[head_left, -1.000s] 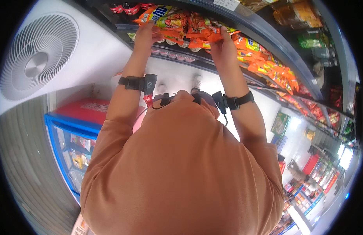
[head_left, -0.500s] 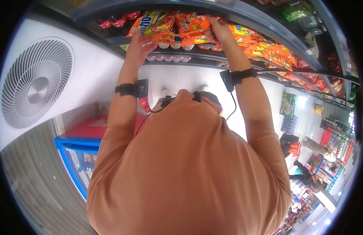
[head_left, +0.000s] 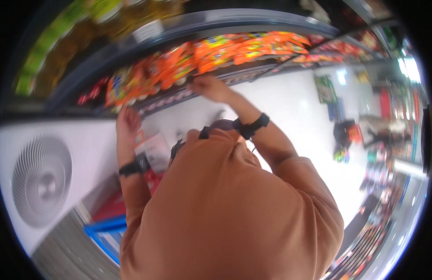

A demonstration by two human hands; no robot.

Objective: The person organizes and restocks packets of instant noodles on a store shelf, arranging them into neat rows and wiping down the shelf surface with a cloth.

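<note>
My left hand (head_left: 128,120) is raised by the left end of a shelf, just below a row of orange and yellow packets (head_left: 178,63). Its fingers point up and look loosely apart, with no object visible in them. My right hand (head_left: 207,88) is in front of the shelf edge, under the middle of the packets and apart from them. Motion blur smears its fingers, which seem bent inward. The packets lie side by side along the shelf, some overhanging its front edge. Both wrists wear black straps.
Large yellow bottles with green labels (head_left: 97,23) stand on the upper shelf. At the left is a white unit with a round fan grille (head_left: 43,182). A blue-framed case (head_left: 101,228) and a pale box (head_left: 155,151) are near my left arm. People (head_left: 353,133) are farther off at the right.
The view has swung, bringing the yellow bottles into sight at upper left. My right hand has come off the packets and drawn back. My left hand has also moved away from them.
</note>
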